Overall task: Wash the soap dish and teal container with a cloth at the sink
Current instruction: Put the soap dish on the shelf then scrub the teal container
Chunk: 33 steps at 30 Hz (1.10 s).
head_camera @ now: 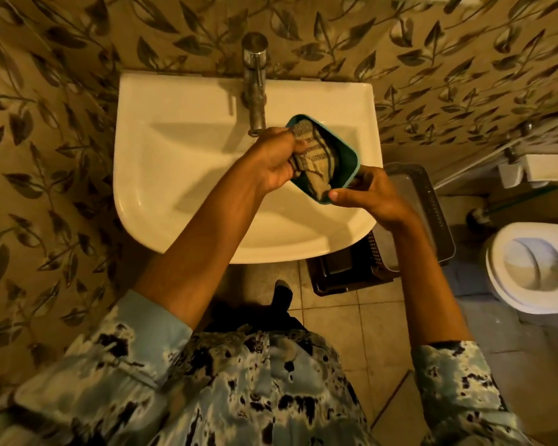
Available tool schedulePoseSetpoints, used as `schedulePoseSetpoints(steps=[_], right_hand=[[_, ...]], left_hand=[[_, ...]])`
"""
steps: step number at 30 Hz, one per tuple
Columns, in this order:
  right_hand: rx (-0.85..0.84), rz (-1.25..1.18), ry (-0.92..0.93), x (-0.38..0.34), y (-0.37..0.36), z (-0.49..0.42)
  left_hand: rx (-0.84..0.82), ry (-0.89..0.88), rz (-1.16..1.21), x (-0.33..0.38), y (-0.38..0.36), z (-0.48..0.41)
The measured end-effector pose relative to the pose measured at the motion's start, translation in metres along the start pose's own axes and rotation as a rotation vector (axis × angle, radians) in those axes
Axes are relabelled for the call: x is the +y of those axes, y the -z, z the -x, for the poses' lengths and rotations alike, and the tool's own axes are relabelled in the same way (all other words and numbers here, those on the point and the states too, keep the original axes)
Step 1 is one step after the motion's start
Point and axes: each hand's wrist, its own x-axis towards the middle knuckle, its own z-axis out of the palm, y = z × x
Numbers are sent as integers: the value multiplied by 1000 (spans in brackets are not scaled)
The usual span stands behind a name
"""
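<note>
A teal container (347, 156) is held tilted over the right side of the white sink (187, 149), its open side facing me. My right hand (368, 194) grips its lower right edge, thumb across the near rim. My left hand (276, 157) is closed around a striped beige cloth (314, 160) that is pressed inside the container. No soap dish can be seen in the frame.
A chrome tap (254, 82) stands at the back of the sink, its spout just left of the container. A dark basket (409, 226) sits on the floor under the sink's right edge. A white toilet (535, 268) is at the right. Leaf-patterned wall surrounds the sink.
</note>
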Motion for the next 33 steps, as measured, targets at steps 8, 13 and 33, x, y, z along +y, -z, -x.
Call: schedulePoseSetpoints(steps=[8,13,33], right_hand=[[-6,-8,35,-13,4,0],[-7,-349,72,-27,-4,-3],[477,-234,-232,-34,-29,-18]], left_hand=[[-234,-80,-79,-3,-27,18],[-97,-396,-592,-4,-45,18],[-249,-927,-1966,10,-1,11]])
